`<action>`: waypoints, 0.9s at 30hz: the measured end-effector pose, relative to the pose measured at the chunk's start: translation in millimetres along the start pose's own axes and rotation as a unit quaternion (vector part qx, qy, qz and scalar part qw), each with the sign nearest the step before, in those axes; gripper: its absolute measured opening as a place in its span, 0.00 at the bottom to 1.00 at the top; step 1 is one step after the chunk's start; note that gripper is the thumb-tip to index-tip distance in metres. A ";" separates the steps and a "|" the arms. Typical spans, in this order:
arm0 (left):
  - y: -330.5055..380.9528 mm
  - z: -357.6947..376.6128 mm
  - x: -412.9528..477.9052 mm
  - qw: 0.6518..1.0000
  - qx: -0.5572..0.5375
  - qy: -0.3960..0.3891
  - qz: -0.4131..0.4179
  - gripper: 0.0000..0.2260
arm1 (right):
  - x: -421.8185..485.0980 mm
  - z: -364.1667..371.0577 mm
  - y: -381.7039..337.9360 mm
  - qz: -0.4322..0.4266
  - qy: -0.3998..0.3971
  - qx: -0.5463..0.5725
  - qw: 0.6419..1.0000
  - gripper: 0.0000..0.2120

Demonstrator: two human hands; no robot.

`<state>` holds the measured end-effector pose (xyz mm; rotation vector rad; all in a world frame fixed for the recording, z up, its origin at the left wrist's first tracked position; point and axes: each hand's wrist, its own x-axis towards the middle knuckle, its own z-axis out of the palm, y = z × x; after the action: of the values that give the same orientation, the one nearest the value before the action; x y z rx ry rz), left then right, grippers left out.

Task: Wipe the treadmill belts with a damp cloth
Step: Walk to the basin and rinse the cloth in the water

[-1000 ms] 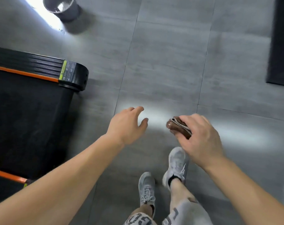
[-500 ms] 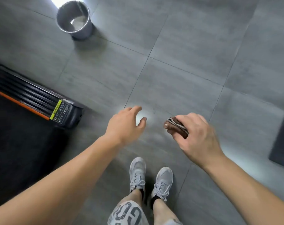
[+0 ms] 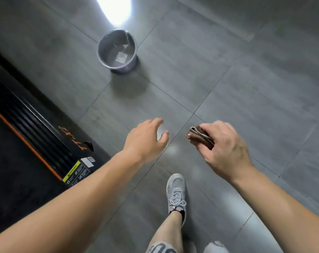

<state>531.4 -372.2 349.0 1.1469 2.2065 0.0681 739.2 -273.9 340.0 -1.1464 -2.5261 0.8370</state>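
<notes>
Evidently no wiping is underway yet: the right hand [image 3: 226, 147] grips a folded brown cloth [image 3: 200, 136] above the floor, the left hand [image 3: 146, 141] hangs empty with fingers loosely spread, and the black treadmill belt [image 3: 13, 161] lies apart at left.

Tiled floor [image 3: 228, 73]: bucket [image 3: 117, 52], treadmill [image 3: 36, 128].

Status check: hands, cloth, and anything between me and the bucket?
Left hand open, empty. Right hand grips folded brown cloth. Treadmill at left, untouched. Grey bucket ahead, no obstacle seen.
</notes>
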 end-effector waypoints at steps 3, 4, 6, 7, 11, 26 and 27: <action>-6.2 -29.3 49.3 1.000 -0.013 0.013 -0.025 0.20 | 69.6 3.2 0.0 -0.031 -0.011 0.008 0.999 0.14; -8.8 -37.2 64.1 0.999 -0.020 0.018 -0.032 0.20 | 90.6 3.9 0.5 -0.040 -0.013 0.006 0.999 0.14; -14.6 -50.3 91.5 0.998 -0.033 0.026 -0.052 0.21 | 129.2 6.3 4.5 -0.056 -0.020 0.002 0.998 0.13; -17.8 -55.8 103.6 0.997 -0.038 0.029 -0.062 0.21 | 147.3 7.9 6.6 -0.061 -0.029 0.001 0.998 0.13; -30.8 -77.5 156.0 0.990 -0.068 0.040 -0.116 0.21 | 224.6 17.1 18.1 -0.093 -0.081 -0.003 0.992 0.12; -99.6 -127.6 322.6 0.938 -0.255 0.125 -0.201 0.19 | 498.0 125.5 -14.9 -0.207 -0.211 -0.033 0.955 0.16; -108.2 -131.8 333.3 0.932 -0.280 0.130 -0.188 0.20 | 512.8 136.6 -20.6 -0.210 -0.220 -0.034 0.952 0.17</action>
<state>242.3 -157.7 246.0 0.4089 2.3680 0.6736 327.6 44.8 234.6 -0.4264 -3.0150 0.9726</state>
